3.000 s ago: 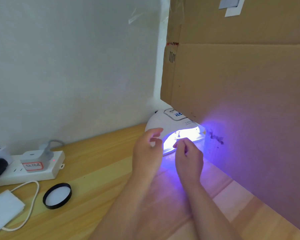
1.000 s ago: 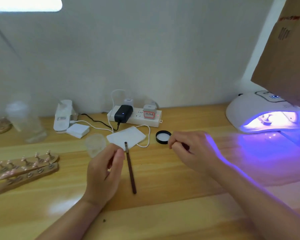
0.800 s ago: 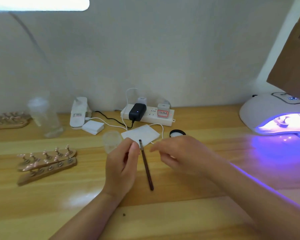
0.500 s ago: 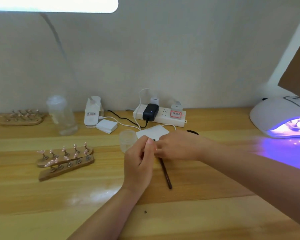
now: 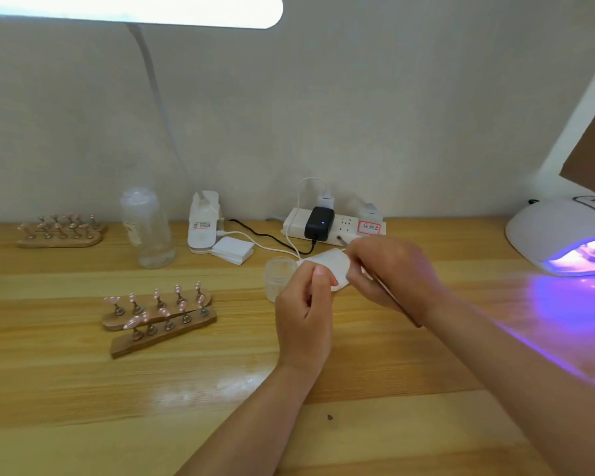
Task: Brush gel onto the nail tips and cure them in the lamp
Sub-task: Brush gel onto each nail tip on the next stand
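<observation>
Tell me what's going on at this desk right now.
A person sits at a pale wooden desk doing nail work. Their right hand grips a thin brown brush, its tip raised toward the white power strip. Their left hand pinches a white wipe pad against the brush hand. Two wooden strips of pink nail tips on metal stands wait to the left, and the white dome curing lamp glows violet at right with something inside.

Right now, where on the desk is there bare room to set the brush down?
Bare wood lies in front of the two nail-tip racks, left of the left hand, and along the near edge. The strip from bottle to power strip is crowded; beside the curing lamp it is bare.
</observation>
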Motion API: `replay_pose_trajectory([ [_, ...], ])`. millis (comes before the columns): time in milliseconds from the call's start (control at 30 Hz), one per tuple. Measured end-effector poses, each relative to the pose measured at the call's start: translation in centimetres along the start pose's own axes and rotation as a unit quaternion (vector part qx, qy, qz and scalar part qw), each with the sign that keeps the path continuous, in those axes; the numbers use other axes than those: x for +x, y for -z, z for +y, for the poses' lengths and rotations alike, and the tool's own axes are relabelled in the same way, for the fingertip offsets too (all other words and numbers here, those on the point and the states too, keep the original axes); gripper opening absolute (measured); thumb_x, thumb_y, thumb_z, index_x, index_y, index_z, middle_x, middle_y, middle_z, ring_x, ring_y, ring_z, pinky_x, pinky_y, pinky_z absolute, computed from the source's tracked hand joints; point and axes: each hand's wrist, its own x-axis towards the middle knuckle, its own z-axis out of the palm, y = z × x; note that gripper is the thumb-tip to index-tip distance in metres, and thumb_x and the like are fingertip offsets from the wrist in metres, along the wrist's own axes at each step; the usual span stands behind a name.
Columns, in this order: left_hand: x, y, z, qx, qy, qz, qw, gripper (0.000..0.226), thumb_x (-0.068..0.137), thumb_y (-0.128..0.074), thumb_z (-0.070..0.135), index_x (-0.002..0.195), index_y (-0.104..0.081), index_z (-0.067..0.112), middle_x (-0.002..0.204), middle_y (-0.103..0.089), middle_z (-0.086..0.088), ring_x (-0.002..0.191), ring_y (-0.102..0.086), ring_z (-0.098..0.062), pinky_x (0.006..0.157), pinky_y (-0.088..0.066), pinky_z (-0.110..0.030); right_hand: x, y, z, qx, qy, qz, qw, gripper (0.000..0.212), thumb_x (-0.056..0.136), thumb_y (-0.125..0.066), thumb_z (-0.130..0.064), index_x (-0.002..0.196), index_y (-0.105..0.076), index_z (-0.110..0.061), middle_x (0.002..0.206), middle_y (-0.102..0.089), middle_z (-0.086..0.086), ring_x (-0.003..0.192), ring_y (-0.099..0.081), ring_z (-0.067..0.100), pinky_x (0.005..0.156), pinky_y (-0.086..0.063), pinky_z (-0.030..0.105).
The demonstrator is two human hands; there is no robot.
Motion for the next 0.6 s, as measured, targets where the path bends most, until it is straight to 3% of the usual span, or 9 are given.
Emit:
replay_pose_trajectory([
  [33,0.0,0.0,0.0,-0.004,0.006,0.004,1.0,0.028,0.084,-0.039,0.03,0.059,-0.047,0.023,0.047,-0.039,0.009,0.047,-0.032,-0.005,0.047,-0.028,-0.02,0.1,-0.4,-0.8,0.056,-0.108,0.063,0.991,0.008,0.073,-0.056,-0.007,0.069,-0.053,-0.014,0.053,-0.047,-0.004,0.05,-0.041,0.014,0.043,-0.038,0.025],
  [100,0.1,0.0,0.1,-0.007,0.013,0.01,1.0,0.027,0.085,-0.038,0.024,0.06,-0.048,0.023,0.046,-0.039,0.009,0.047,-0.032,-0.005,0.047,-0.028,-0.02,1.0,-1.5,-2.9,0.226,-0.289,0.187,0.911,0.015,0.077,-0.054,-0.01,0.072,-0.048,-0.023,0.055,-0.048,-0.006,0.053,-0.044,0.008,0.047,-0.035,0.017],
  [167,0.2,0.1,0.2,-0.008,0.011,0.012,1.0,0.027,0.086,-0.037,0.023,0.061,-0.048,0.023,0.046,-0.04,0.009,0.046,-0.031,-0.005,0.046,-0.028,-0.021,2.1,-2.3,-4.7,0.338,-0.363,0.293,0.817,0.022,0.078,-0.056,-0.01,0.072,-0.047,-0.029,0.058,-0.051,-0.014,0.054,-0.045,0.001,0.051,-0.037,0.013],
  [233,0.3,0.2,0.4,-0.007,0.003,0.018,1.0,0.026,0.086,-0.037,0.022,0.061,-0.047,0.023,0.046,-0.04,0.009,0.045,-0.032,-0.005,0.046,-0.028,-0.017,2.5,-3.2,-6.0,0.375,-0.385,0.326,0.778,0.02,0.08,-0.057,-0.013,0.071,-0.048,-0.028,0.059,-0.052,-0.016,0.056,-0.046,-0.001,0.054,-0.039,0.012],
  [333,0.5,0.9,0.6,-0.009,-0.012,0.035,0.999,0.025,0.084,-0.038,0.03,0.061,-0.047,0.024,0.047,-0.043,0.009,0.045,-0.036,-0.005,0.047,-0.03,-0.015,1.8,-4.5,-7.3,0.382,-0.388,0.283,0.79,0.015,0.083,-0.055,-0.025,0.069,-0.049,-0.025,0.058,-0.05,-0.013,0.058,-0.047,0.002,0.055,-0.041,0.017],
  [467,1.6,1.7,1.7,-0.016,-0.001,0.058,0.998,0.024,0.084,-0.038,0.025,0.062,-0.048,0.021,0.046,-0.039,0.008,0.047,-0.034,-0.009,0.048,-0.029,-0.026,0.7,-5.5,-7.5,0.352,-0.365,0.201,0.838,0.018,0.084,-0.047,-0.034,0.069,-0.05,-0.026,0.062,-0.054,-0.018,0.058,-0.048,-0.003,0.053,-0.037,0.012],
  [600,4.3,4.8,4.5,0.027,-0.095,0.022,0.995,0.017,0.085,-0.042,0.018,0.072,-0.05,0.025,0.049,-0.043,0.01,0.046,-0.037,-0.004,0.044,-0.03,-0.018,0.5,-5.6,-7.2,0.348,-0.381,0.201,0.832,0.02,0.085,-0.041,-0.031,0.066,-0.047,-0.029,0.061,-0.053,-0.017,0.056,-0.045,-0.002,0.051,-0.034,0.013],
])
